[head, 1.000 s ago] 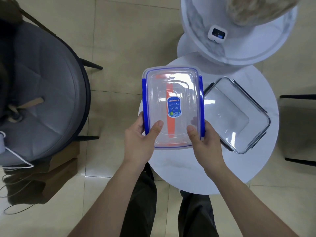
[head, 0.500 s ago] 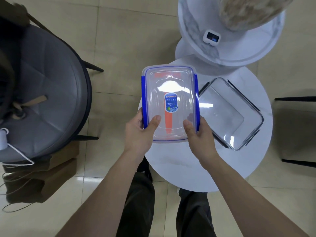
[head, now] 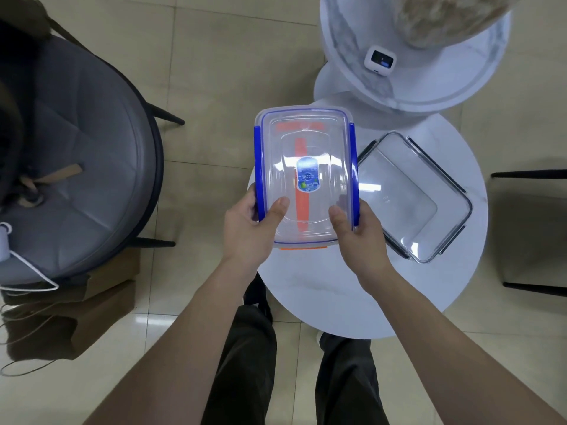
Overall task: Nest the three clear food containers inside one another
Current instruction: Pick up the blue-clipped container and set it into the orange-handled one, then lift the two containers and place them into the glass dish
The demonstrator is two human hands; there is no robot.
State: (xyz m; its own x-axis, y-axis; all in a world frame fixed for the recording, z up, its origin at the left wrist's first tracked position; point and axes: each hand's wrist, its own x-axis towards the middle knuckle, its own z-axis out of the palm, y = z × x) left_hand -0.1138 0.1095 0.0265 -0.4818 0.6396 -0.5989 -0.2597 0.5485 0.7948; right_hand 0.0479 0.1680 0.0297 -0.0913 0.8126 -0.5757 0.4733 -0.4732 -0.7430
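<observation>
A: Hands?
B: Both up front, forearms bare, reaching fwd over the round white table (head: pixel 322 302). Left hand (head: pixel 248 231) is clamped on the near-left corner of the blue-clipped container (head: pixel 306 179): thumb flat on the clear lid, fingers curled under the left blue clip. Right hand (head: pixel 359 237) mirrors it on the near-right corner, thumb on top, fingers wrapped round the right clip.

A: Where's the box itself?
B: Held level above the table's left edge, lid on, long side running away from the person. Orange parts show through the clear plastic, so sth orange-trimmed sits inside; can't tell exactly what.

A: Any label?
B: Blue oval sticker (head: pixel 307 174) mid-lid w/ a green spot near the bottom. Print too small to read.

A: Other containers?
B: One open clear container (head: pixel 414 197) w/ dark clips, no lid, sits on the table just right of the held one, turned at an angle. The held box's right edge overlaps its near-left corner in view.

A: Surroundings?
B: Grey padded chair (head: pixel 76 157) at left w/ a white cable (head: pixel 30 271) trailing off it, brown paper bag (head: pixel 76 317) on the tiled floor below. Second white round table (head: pixel 414 87) further back, small white device w/ screen (head: pixel 380 61) on it. Dark trousers below the table edge.
</observation>
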